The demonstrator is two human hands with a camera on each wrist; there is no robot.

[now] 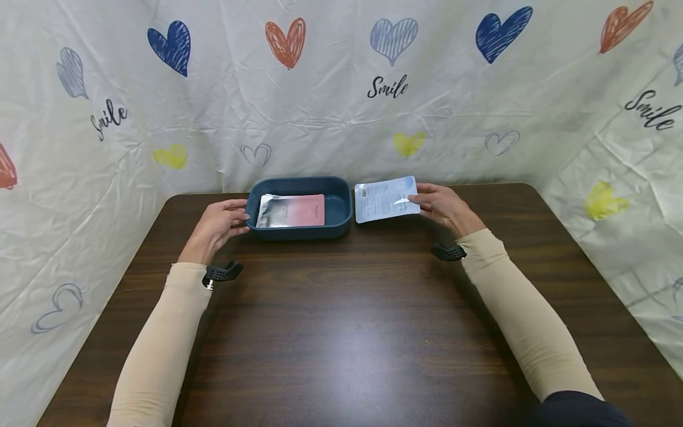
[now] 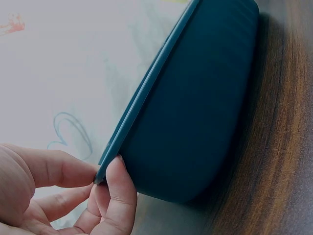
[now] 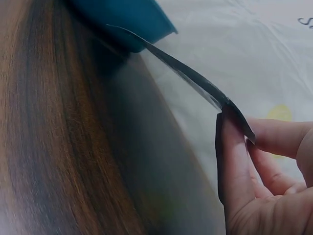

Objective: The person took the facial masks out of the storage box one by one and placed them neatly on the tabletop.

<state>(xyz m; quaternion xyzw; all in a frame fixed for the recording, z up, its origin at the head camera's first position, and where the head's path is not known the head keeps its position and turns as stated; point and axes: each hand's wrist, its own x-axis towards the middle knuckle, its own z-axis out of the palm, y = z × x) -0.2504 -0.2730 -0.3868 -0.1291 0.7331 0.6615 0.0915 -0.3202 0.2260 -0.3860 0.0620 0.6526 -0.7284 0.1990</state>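
A dark blue rectangular bin [image 1: 299, 232] stands at the far edge of the table. My left hand [image 1: 220, 226] pinches its left rim between thumb and fingers; the left wrist view shows this grip on the bin [image 2: 190, 107] from close by. In the bin lies a pink and silver packet [image 1: 299, 210]. To the right of the bin, my right hand [image 1: 440, 204] pinches the right edge of a flat light blue packet [image 1: 381, 200] with printed text. In the right wrist view the packet [image 3: 195, 81] appears edge-on, slightly bent, off the table and slanting toward the bin.
The brown wooden table [image 1: 341, 320] carries the bin near its back edge. Behind it hangs a white cloth [image 1: 331, 95] with hearts and the word Smile, which also runs along both sides. Black bands sit on both wrists.
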